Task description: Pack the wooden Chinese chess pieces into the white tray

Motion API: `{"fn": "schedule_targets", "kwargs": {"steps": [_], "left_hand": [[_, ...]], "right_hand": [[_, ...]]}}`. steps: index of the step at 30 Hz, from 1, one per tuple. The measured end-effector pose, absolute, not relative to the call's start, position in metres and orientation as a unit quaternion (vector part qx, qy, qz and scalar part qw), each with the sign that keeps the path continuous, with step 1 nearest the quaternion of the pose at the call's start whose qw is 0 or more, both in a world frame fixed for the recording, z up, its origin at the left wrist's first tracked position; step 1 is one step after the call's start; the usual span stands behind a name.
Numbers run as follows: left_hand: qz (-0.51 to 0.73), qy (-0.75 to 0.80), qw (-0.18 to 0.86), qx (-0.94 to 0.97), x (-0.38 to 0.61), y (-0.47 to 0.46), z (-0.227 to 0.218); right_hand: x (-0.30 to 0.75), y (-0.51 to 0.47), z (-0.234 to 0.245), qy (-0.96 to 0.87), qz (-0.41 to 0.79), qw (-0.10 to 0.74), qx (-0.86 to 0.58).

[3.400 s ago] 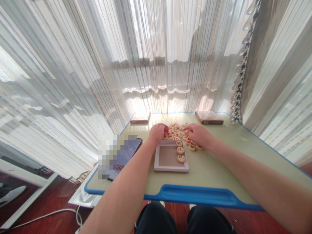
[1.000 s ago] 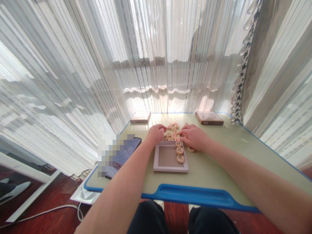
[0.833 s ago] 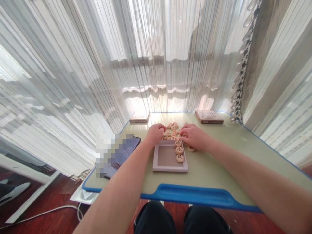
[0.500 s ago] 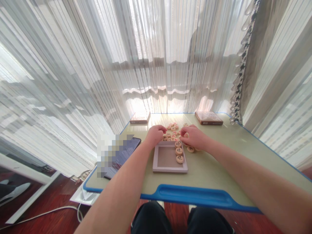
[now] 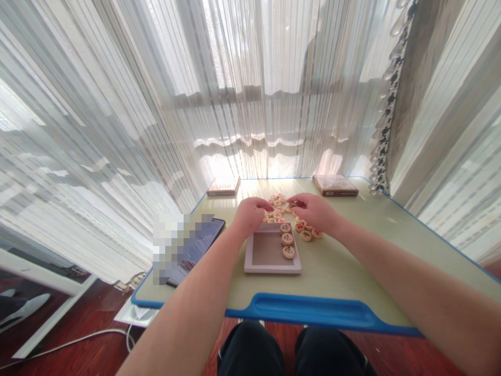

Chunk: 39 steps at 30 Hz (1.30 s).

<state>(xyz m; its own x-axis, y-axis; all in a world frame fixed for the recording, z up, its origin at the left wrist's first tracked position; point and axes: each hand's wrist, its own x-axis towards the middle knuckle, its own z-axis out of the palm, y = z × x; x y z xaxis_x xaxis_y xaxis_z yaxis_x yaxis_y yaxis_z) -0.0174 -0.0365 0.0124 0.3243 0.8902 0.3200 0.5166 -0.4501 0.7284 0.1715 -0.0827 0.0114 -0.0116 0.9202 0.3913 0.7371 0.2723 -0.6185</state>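
My left hand [image 5: 253, 213] reaches over the left side of a loose group of round wooden xiangqi pieces [image 5: 277, 210]. Its fingers are bent and apart, with pieces just beneath the tips. Across the group, my right hand [image 5: 313, 210] has its thumb and forefinger around a black-marked xiangqi piece [image 5: 290, 206], low over the table. Nearer to me lies a shallow pale open box [image 5: 273, 270], holding three black-marked pieces [image 5: 287, 239] in a column along its right side. More pieces [image 5: 306, 235], red and black, sit right of the box, partly below my right wrist.
A phone or tablet [image 5: 207, 241] rests at the table's left, partly blurred out. Two flat boxes, one left [image 5: 223, 186] and one right [image 5: 335, 185], stand by the far edge. The green table [image 5: 376, 235] has a blue rim with a tray groove [image 5: 313, 310] in front.
My right hand has moved away from me to the black-marked piece, uncovering pieces beside the box. My left fingers have shifted slightly right over the group. The box's three pieces stay put.
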Motion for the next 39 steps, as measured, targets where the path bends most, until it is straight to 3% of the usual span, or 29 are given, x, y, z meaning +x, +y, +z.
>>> {"fn": "schedule_targets", "kwargs": {"steps": [8,16,24,39], "left_hand": [[0.321,0.46,0.261,0.786,-0.017,-0.04,0.015],[0.294,0.448,0.235,0.811,-0.015,-0.042,0.015],[0.31,0.476,0.176,0.804,-0.015,-0.04,0.017],[0.304,0.414,0.196,0.835,-0.014,-0.039,0.01]], "right_hand": [[0.171,-0.082,0.006,-0.71,0.152,0.383,-0.571],[0.169,-0.085,0.007,-0.727,0.086,0.399,-0.552],[0.167,-0.085,0.002,-0.736,0.123,0.386,-0.543],[0.164,-0.087,0.004,-0.749,0.12,0.403,-0.512]]}}
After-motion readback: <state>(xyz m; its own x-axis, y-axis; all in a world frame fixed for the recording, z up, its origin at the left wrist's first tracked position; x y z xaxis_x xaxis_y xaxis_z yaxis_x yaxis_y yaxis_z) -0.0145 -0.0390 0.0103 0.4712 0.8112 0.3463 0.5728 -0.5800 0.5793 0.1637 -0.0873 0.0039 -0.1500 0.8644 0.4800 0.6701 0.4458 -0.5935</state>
